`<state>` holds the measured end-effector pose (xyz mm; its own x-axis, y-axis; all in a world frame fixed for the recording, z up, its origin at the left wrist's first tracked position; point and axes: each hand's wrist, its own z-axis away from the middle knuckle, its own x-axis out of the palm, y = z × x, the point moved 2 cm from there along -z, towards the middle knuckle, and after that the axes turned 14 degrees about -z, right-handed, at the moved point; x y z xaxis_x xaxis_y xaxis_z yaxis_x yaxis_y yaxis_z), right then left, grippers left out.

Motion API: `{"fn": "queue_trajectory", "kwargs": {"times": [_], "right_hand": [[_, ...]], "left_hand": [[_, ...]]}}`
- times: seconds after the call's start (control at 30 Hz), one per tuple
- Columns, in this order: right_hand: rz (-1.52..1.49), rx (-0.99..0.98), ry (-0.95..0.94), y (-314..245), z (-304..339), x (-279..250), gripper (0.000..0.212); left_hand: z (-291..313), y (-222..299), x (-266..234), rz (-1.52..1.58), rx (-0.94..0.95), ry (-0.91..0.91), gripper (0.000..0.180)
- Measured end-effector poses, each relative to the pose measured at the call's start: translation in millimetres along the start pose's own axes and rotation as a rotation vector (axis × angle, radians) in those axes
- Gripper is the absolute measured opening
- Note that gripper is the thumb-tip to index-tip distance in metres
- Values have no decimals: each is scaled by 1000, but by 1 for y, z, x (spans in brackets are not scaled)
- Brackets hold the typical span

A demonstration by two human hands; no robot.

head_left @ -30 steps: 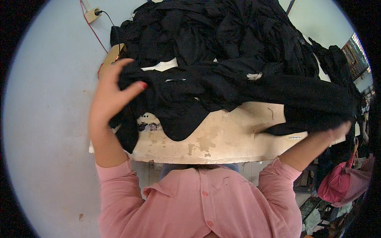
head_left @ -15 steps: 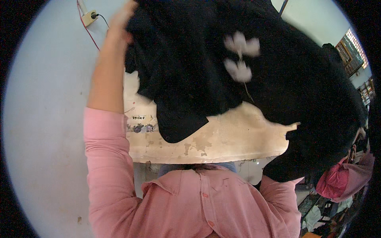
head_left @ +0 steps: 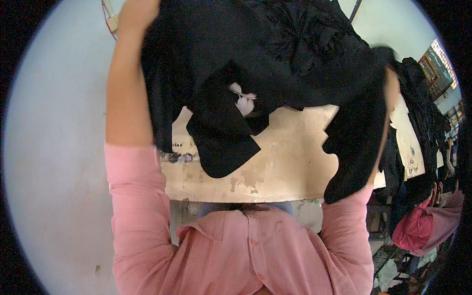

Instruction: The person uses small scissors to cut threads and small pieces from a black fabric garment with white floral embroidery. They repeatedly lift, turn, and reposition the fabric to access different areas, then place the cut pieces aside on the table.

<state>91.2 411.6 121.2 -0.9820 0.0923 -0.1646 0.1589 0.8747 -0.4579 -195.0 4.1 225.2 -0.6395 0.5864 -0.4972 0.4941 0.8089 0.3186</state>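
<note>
A large black garment (head_left: 275, 54) with a white flower print (head_left: 243, 101) is spread in the air between my two raised hands. My left hand (head_left: 140, 11) is closed on its left side at the top edge of the view; the fingertips are hidden. On the far right, my right hand (head_left: 392, 88) holds up the other side, and cloth drapes over its fingers and most of the forearm. A loose flap (head_left: 221, 145) of the cloth hangs in the middle, above the pale tabletop (head_left: 290, 172).
The worn tabletop has peeled patches and a curved front edge close to my body. A plain wall (head_left: 59, 147) stands on the left, with a socket (head_left: 113, 22). Rightward are piled black clothes (head_left: 418, 88), a pale sheet (head_left: 410, 142), and another person's pink sleeve (head_left: 415, 228).
My right hand has come into sight from under the cloth, and the right side has swung inward. My left hand has shifted slightly left and up. The flower print now sits lower and farther left.
</note>
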Motion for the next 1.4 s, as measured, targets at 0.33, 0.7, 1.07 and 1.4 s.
{"fn": "queue_trajectory", "kwargs": {"times": [0.33, 0.7, 1.07, 1.4], "right_hand": [[-312, -153, -995, -170, 191, 58, 46], [-1415, 866, -282, -58, 44, 41, 44], [57, 245, -694, -18, 115, 59, 55], [-259, 458, -960, 69, 152, 94, 70]], "left_hand": [[-29, -65, 37, -604, 489, -177, 42], [34, 11, -56, 23, -61, -107, 38], [94, -12, 50, -317, 57, -717, 51], [167, 79, 58, -129, 445, -720, 85]]}}
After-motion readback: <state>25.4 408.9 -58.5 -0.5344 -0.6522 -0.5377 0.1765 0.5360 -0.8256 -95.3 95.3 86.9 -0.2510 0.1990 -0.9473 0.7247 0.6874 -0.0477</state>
